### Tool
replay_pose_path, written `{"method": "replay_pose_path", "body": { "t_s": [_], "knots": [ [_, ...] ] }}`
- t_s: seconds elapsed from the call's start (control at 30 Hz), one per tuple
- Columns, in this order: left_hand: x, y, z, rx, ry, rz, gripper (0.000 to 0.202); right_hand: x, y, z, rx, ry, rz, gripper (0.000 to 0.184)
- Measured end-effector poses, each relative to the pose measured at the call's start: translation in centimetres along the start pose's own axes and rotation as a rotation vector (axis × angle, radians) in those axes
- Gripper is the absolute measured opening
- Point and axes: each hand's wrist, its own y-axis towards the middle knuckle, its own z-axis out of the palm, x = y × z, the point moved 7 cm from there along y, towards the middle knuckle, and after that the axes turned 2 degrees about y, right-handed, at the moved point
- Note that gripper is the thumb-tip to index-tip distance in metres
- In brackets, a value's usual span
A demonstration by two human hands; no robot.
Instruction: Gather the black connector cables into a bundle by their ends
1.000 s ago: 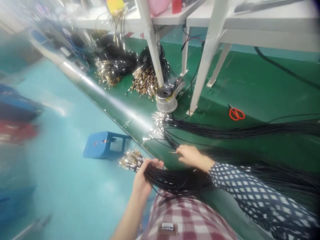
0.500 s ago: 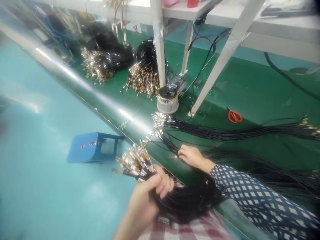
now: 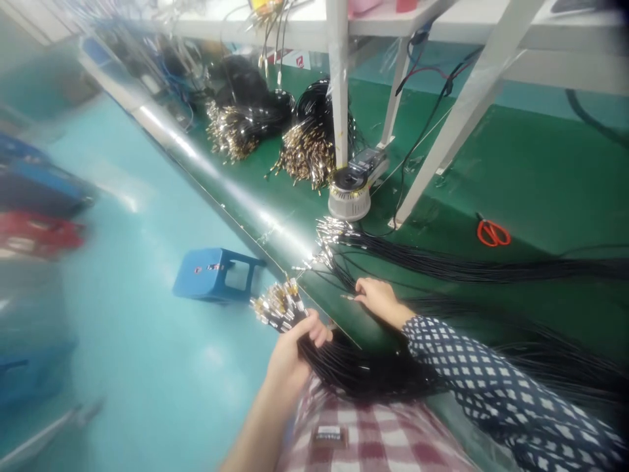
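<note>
My left hand [image 3: 293,353] is closed round a thick bundle of black cables [image 3: 354,370] just behind their metal connector ends [image 3: 276,307], held off the near edge of the green table [image 3: 531,177]. My right hand [image 3: 377,299], in a checked sleeve, rests on the table and pinches a single cable by its small connector [image 3: 348,297]. Just beyond it lies a loose spread of black cables [image 3: 466,265] with metal tips [image 3: 330,235] pointing left.
Two coiled bundles of black cables with gold connectors [image 3: 304,147] lie further back on the table, beside a round grey device [image 3: 350,193]. White frame legs [image 3: 457,124] stand on the table. Red scissors [image 3: 492,233] lie at right. A blue stool [image 3: 216,274] stands on the floor.
My left hand has lowered the bundle slightly and shifted it toward the table edge. My right hand stays at the same cable. The camera has swung a little.
</note>
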Motion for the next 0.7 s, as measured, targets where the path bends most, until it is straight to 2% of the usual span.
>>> {"method": "replay_pose_path", "body": {
  "t_s": [0.17,0.37,0.5,0.57,0.63,0.7],
  "knots": [
    [0.0,-0.1,-0.5,0.002,0.024,0.039,0.014,-1.5,-0.4,-1.7,0.027,0.248,0.069,0.013],
    [0.0,0.3,0.2,0.038,0.052,0.014,0.018,-2.9,-3.0,-5.5,-0.155,0.413,0.117,0.012],
    [-0.2,0.4,0.9,0.042,0.091,0.022,0.016,-0.8,-5.2,-7.9,-0.209,0.598,0.048,0.025],
    [-0.3,0.4,1.2,0.021,0.126,0.039,0.013,1.0,-7.0,-8.5,-0.163,0.745,-0.044,0.027],
    [-0.5,0.5,1.8,0.007,0.164,0.061,0.023,2.4,-9.3,-8.7,-0.088,0.847,-0.126,0.026],
    [-0.6,0.5,2.6,0.016,0.187,0.078,0.034,2.9,-11.7,-8.1,-0.003,0.839,-0.158,0.024]
  ]
}}
